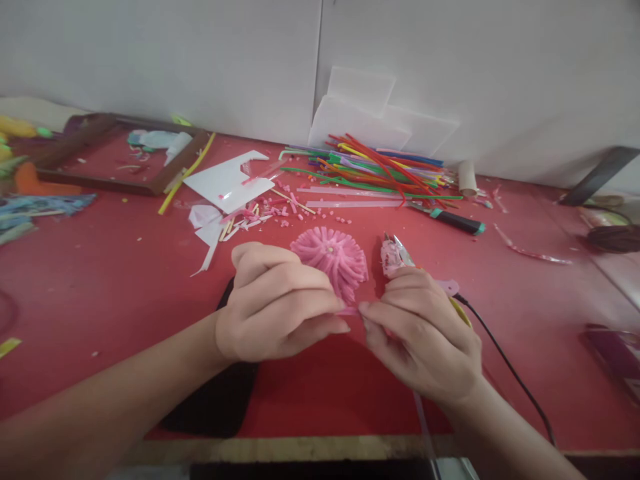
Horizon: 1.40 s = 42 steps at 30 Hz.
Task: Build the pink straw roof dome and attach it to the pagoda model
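Frame centre: left hand and right hand each pinched a pink strip between fingertips; pink flower sat just above.

The red table carries coloured straws, a pink flower, a wooden frame and paper scraps.

Soft, even light from above leaves the white wall bright and the red table flat, with faint shadows. The pink flower at centre is fairly sharp; the edges bow and smear, worst at lower left.
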{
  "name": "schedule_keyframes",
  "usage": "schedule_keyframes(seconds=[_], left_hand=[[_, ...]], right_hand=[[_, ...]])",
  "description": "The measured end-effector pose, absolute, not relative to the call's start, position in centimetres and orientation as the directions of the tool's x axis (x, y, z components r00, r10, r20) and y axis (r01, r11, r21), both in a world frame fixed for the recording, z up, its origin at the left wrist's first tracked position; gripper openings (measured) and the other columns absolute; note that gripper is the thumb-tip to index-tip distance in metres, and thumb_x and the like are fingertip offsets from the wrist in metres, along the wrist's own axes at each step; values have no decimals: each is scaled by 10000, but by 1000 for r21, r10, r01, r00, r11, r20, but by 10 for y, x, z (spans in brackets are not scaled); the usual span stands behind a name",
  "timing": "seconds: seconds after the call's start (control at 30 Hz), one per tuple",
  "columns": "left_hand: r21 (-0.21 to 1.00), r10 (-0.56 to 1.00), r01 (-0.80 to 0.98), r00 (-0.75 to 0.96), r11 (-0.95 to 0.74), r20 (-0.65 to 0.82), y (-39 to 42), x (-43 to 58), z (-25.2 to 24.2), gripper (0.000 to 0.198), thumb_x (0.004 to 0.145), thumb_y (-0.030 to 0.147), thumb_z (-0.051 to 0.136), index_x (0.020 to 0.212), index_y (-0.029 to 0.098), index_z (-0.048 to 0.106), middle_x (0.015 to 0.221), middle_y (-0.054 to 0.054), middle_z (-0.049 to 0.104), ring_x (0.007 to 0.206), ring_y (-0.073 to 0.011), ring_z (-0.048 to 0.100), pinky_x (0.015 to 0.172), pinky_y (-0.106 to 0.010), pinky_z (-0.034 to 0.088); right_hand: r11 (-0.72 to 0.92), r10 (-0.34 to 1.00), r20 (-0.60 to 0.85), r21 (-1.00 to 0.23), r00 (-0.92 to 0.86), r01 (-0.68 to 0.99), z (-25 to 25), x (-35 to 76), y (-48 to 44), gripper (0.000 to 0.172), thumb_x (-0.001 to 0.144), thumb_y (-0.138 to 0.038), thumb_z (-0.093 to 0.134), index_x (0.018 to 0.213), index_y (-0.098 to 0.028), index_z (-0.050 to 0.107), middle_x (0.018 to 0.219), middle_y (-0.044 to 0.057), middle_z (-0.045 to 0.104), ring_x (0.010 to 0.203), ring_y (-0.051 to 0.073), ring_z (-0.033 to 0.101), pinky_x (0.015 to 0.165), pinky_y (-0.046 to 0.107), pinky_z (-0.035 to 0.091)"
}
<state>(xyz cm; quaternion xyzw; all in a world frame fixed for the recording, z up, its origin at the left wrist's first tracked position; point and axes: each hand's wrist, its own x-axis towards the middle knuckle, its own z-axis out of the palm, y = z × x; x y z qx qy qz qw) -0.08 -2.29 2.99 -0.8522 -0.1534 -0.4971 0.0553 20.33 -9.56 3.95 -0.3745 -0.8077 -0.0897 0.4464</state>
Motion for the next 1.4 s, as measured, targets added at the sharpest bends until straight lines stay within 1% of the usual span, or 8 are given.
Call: schedule_keyframes(seconds=[0.3,0.5,0.7,0.9,1.1,1.23,1.3,1.4], left_hand=[[79,194,249,483,-965,854,-23,-1,30,70,904,246,673,840,275,675,752,49,733,726,-169,599,662,-365,401],[-58,33,135,586,-989,810,-15,-9,28,101,912,209,635,849,286,650,836,63,751,818,-152,659,684,-336,461],[29,64,71,558,-997,827,-15,-6,35,178,962,211,555,800,249,621,801,27,731,746,-137,655,685,-314,503],[79,129,117,512,-990,849,-15,-3,42,157,916,178,597,776,249,602,726,41,713,667,-138,625,647,-319,499],[133,176,120,514,-984,840,-15,-3,44,178,947,211,580,778,266,601,742,56,727,639,-122,627,671,-322,514],[124,170,122,511,-985,843,-14,-4,42,120,933,232,632,825,284,630,801,58,750,688,-131,640,704,-329,512],[148,203,151,471,-977,859,-10,-3,38,71,904,334,688,897,293,630,863,34,761,758,-158,661,765,-365,517],[277,329,191,358,-942,874,-3,1,27,626,745,666,723,1166,227,576,1112,-124,728,998,-270,682,933,-496,499]], right_hand=[[649,587,741,-189,-327,737,43,203,-100,91,878,-140,682,917,-219,707,748,-15,704,744,149,629,754,368,490],[688,594,700,-187,-396,701,44,204,-103,148,901,-139,654,872,-273,709,747,-52,723,807,150,647,755,351,473],[720,591,719,-267,-365,640,47,201,-105,79,903,-171,674,850,-222,702,750,-25,706,839,153,645,824,353,464],[736,551,779,-282,-301,616,48,204,-105,71,896,-173,682,841,-216,691,714,-38,703,805,148,667,814,362,506],[757,542,776,-285,-322,588,47,207,-104,185,945,-116,569,880,-231,697,745,-31,727,827,149,689,793,364,524],[748,549,778,-295,-305,594,45,210,-105,179,903,-79,593,892,-224,698,754,-17,716,859,175,675,793,380,532],[718,559,790,-310,-251,624,42,213,-105,201,847,-51,648,930,-226,700,770,-13,715,841,190,669,775,396,547],[684,512,842,-279,-171,674,36,216,-103,271,781,-30,720,969,-224,706,757,-17,707,733,176,646,737,396,566]])
